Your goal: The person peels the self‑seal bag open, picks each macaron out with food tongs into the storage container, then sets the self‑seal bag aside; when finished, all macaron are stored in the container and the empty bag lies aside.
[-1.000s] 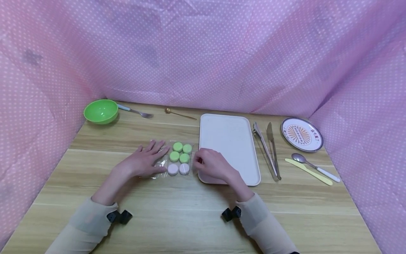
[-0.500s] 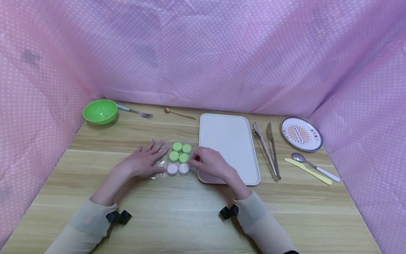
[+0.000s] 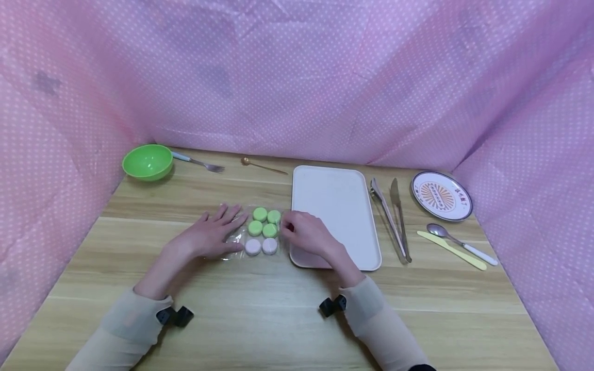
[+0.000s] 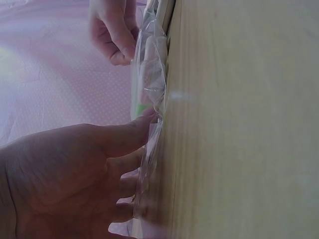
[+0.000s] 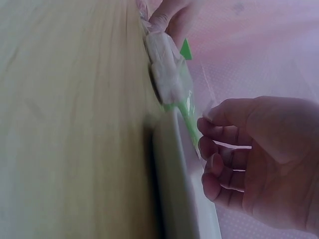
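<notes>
A clear plastic bag lies on the wooden table, holding several round green macaron-like pieces and two pale pink ones. My left hand rests with spread fingers on the bag's left part; its thumb presses the film in the left wrist view. At the bag's right edge, my right hand pinches a bit of clear film between thumb and forefinger, its other fingers curled, as the right wrist view shows. Under that hand is the left side of a white tray.
Along the back are a green bowl, a fork and a small gold spoon. Right of the tray lie tongs, a metal knife, a plate, a yellow knife and a white-handled spoon.
My right hand has reached left to the bag's edge, then shifted slightly back right and away from me. The left hand has stayed on the bag.
</notes>
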A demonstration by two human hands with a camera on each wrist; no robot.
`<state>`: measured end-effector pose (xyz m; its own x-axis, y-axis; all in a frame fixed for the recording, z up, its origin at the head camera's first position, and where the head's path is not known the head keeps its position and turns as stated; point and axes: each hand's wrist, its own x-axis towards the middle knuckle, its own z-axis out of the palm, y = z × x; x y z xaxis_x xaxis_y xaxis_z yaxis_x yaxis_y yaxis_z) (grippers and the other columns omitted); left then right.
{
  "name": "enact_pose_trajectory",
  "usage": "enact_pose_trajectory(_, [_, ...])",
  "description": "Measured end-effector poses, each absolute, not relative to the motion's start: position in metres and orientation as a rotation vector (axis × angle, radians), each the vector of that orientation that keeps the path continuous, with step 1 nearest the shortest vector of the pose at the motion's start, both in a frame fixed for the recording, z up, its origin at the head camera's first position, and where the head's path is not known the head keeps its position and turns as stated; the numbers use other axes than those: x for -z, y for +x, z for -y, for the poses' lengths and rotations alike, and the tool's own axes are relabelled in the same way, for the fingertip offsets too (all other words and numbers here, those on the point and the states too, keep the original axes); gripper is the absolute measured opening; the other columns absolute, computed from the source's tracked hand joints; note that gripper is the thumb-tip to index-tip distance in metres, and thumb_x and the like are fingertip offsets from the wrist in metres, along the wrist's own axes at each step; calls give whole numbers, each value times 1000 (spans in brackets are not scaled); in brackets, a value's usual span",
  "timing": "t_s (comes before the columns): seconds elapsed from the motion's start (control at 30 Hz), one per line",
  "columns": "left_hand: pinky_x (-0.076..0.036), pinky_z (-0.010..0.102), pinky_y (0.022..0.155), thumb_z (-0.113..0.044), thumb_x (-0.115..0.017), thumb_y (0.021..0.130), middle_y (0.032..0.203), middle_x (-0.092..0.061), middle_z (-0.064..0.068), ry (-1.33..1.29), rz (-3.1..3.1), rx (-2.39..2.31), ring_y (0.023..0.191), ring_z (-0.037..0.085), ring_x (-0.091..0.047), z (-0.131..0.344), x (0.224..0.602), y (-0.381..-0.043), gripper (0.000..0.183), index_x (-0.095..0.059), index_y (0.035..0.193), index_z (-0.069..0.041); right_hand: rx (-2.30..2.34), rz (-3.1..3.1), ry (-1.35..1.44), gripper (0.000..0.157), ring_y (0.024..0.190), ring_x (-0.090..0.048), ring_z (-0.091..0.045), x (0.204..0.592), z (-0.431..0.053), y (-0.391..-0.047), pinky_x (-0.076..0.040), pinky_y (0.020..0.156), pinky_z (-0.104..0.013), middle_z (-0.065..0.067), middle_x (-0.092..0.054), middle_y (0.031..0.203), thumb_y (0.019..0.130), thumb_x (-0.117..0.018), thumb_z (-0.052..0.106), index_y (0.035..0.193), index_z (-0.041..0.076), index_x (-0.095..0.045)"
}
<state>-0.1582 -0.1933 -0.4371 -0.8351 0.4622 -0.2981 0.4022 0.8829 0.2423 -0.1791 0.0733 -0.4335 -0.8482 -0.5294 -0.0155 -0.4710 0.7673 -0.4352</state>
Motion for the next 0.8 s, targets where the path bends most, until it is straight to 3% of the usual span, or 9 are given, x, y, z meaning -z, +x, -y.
enact_pose_trajectory(0.33, [-11, 68, 110, -61, -48, 89, 161, -2, 8, 640, -2703, -248, 146, 41, -3, 193, 437, -157, 79, -17, 151, -23, 684, -2820, -771, 21, 64, -51, -8, 434, -69, -187, -42, 58, -24, 9, -56, 67, 91, -56, 36, 73, 25, -59])
enact_pose_trajectory(0.57, [-11, 68, 110, -59, -49, 89, 161, -2, 8, 630, -2695, -256, 146, 41, -1, 191, 434, -155, 78, -17, 151, -23, 676, -2819, -745, 19, 60, -48, -9, 434, -62, -193, -39, 54, -24, 7, -53, 62, 87, -53, 21, 69, 24, -58])
enact_pose_trajectory(0.8, [-11, 68, 110, -59, -49, 89, 161, -3, 8, 633, -2705, -250, 146, 41, -2, 193, 433, -157, 79, -17, 151, -22, 696, -2835, -725, 15, 64, -49, -10, 436, -69, -195, -39, 57, -25, 8, -55, 69, 86, -54, 20, 73, 24, -61])
